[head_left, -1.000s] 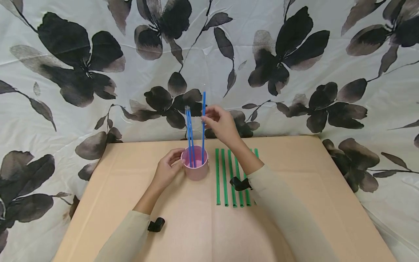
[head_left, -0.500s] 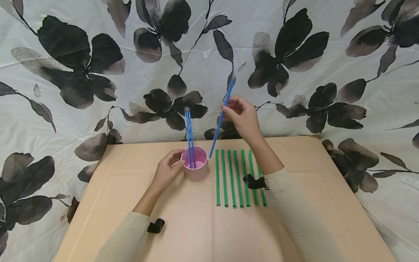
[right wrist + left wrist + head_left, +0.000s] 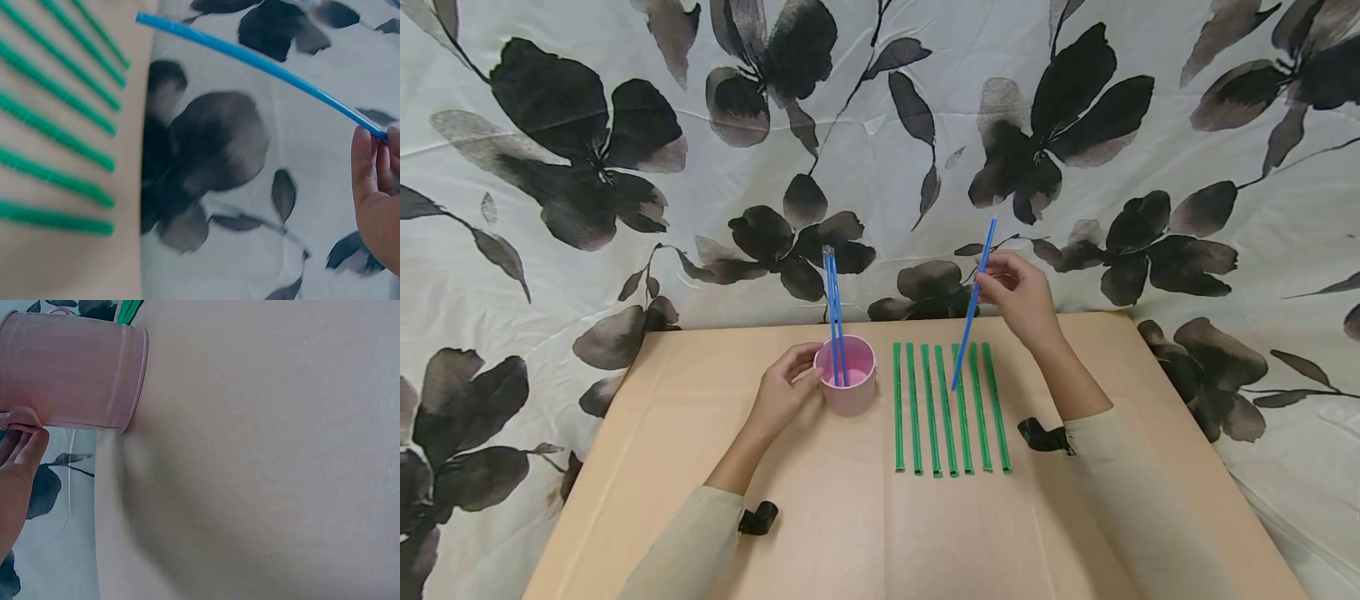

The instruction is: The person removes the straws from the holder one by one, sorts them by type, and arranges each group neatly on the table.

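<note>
A pale cloth (image 3: 865, 108) with dark flowers fills the space behind the pink bucket (image 3: 850, 398), and the tan desk (image 3: 820, 517) spreads under and around it. Two pale sleeves (image 3: 685, 542) reach in on the near side, one left of the bucket, one right. The left hand (image 3: 782, 387) is at the bucket's left side, its fingers bent around the small handle there. The right hand (image 3: 1018, 300) is up to the right of the bucket, fingers pinching a single blue straw (image 3: 972, 310) — tilted, upper end leaning away from the bucket. Seven green straws (image 3: 931, 412) lie in a row on the desk, just right of the bucket. Other blue straws (image 3: 837, 292) stand inside the bucket, close together toward its left — too bunched to count.
</note>
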`<state>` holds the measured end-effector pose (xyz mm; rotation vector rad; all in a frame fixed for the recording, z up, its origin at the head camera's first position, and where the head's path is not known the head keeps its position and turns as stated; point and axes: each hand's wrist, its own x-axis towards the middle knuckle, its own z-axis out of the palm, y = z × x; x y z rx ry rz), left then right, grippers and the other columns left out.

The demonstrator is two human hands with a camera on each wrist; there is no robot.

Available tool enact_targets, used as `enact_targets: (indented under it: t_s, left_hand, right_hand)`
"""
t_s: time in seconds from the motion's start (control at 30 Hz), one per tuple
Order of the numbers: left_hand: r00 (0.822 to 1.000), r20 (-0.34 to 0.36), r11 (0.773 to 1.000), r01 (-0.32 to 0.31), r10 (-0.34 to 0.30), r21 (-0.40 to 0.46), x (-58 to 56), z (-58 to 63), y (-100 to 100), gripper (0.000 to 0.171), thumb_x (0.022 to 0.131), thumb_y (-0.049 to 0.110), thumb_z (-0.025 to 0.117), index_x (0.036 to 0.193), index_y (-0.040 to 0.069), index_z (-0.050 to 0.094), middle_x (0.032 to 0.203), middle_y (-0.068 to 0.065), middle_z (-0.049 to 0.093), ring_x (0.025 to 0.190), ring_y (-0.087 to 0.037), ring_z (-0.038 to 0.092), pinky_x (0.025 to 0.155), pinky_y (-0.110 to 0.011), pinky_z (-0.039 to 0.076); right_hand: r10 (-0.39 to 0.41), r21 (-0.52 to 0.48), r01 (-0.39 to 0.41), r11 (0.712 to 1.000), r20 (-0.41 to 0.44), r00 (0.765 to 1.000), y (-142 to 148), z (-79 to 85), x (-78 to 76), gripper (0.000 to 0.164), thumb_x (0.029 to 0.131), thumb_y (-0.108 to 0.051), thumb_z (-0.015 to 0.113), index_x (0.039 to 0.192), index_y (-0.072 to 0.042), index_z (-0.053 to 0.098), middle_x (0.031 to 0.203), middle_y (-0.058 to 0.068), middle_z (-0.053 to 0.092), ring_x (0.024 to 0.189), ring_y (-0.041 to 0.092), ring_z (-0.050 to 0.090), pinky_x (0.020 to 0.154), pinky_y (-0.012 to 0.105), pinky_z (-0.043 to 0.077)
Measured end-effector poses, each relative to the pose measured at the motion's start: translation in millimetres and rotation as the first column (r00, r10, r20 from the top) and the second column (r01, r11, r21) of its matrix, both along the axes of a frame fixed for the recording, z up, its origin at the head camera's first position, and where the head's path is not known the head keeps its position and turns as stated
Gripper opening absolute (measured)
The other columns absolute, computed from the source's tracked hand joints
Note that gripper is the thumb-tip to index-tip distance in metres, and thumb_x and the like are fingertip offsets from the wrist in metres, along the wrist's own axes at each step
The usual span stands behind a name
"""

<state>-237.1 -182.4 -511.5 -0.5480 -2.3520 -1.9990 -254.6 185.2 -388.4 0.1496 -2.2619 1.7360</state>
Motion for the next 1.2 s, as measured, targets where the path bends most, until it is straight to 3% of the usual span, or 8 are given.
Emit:
enact_targets:
  t_s: [0.17, 0.37, 0.57, 0.73, 0.97, 1.2]
  left_hand:
    - [1.000, 0.013, 1.000, 0.005, -0.005, 0.013, 4.7, 13.0, 3, 0.042, 0.090, -0.002, 0.062, 0.130, -0.006, 0.052, 0.129, -0.028, 0.056, 0.120, -0.042, 0.055, 0.104, -0.043, 0.049]
    - [1.000, 0.022, 1.000, 0.006, -0.006, 0.007, 9.2, 25.3, 6, 0.042, 0.090, -0.004, 0.060, 0.130, -0.010, 0.050, 0.130, -0.030, 0.054, 0.120, -0.045, 0.054, 0.103, -0.042, 0.049]
    - [1.000, 0.031, 1.000, -0.002, 0.002, 0.018, 7.9, 25.1, 7, 0.042, 0.090, -0.004, 0.061, 0.130, -0.009, 0.051, 0.131, -0.029, 0.054, 0.121, -0.043, 0.054, 0.104, -0.041, 0.049]
    - [1.000, 0.026, 1.000, 0.003, -0.004, 0.027, 7.2, 24.1, 8, 0.042, 0.090, -0.003, 0.061, 0.130, -0.009, 0.050, 0.131, -0.029, 0.054, 0.121, -0.045, 0.053, 0.104, -0.037, 0.050]
    - [0.999, 0.041, 1.000, 0.000, -0.001, 0.026, 6.0, 24.4, 8, 0.042, 0.090, -0.003, 0.061, 0.130, -0.009, 0.050, 0.132, -0.028, 0.054, 0.122, -0.043, 0.054, 0.104, -0.043, 0.049]
    - [0.999, 0.042, 1.000, 0.001, -0.002, 0.016, 6.2, 25.3, 8, 0.042, 0.090, -0.003, 0.061, 0.130, -0.010, 0.050, 0.132, -0.029, 0.053, 0.121, -0.044, 0.053, 0.103, -0.039, 0.050]
  right_hand:
    - [-0.049, 0.121, 0.041, 0.992, 0.067, 0.997, 27, -18.8, 1.3, 0.031, 0.092, -0.017, 0.065, 0.119, -0.003, 0.062, 0.096, 0.005, 0.061, 0.080, 0.006, 0.064, 0.073, 0.028, 0.062]
    - [-0.058, 0.191, 0.022, 0.981, 0.184, 0.981, 57, -47.7, 0.6, 0.033, 0.094, -0.017, 0.062, 0.123, -0.001, 0.061, 0.098, 0.009, 0.061, 0.079, 0.004, 0.064, 0.075, 0.033, 0.062]
    - [-0.051, 0.199, -0.004, 0.980, 0.272, 0.961, 81, -81.0, -2.0, 0.038, 0.096, -0.020, 0.060, 0.127, 0.002, 0.058, 0.104, 0.013, 0.061, 0.079, -0.001, 0.063, 0.078, 0.032, 0.061]
    - [-0.066, 0.270, -0.031, 0.962, 0.342, 0.937, 92, -103.9, -2.1, 0.040, 0.097, -0.022, 0.058, 0.129, 0.002, 0.057, 0.110, 0.020, 0.062, 0.077, 0.000, 0.062, 0.075, 0.027, 0.061]
    - [-0.065, 0.336, -0.112, 0.935, 0.475, 0.878, 95, -126.3, 3.4, 0.040, 0.097, -0.019, 0.059, 0.129, 0.004, 0.057, 0.105, 0.022, 0.064, 0.073, 0.009, 0.064, 0.070, 0.026, 0.061]
    - [-0.109, 0.401, -0.117, 0.909, 0.498, 0.860, 90, -140.0, 10.1, 0.041, 0.094, -0.021, 0.063, 0.128, 0.003, 0.058, 0.101, 0.019, 0.068, 0.069, 0.011, 0.065, 0.063, 0.022, 0.057]
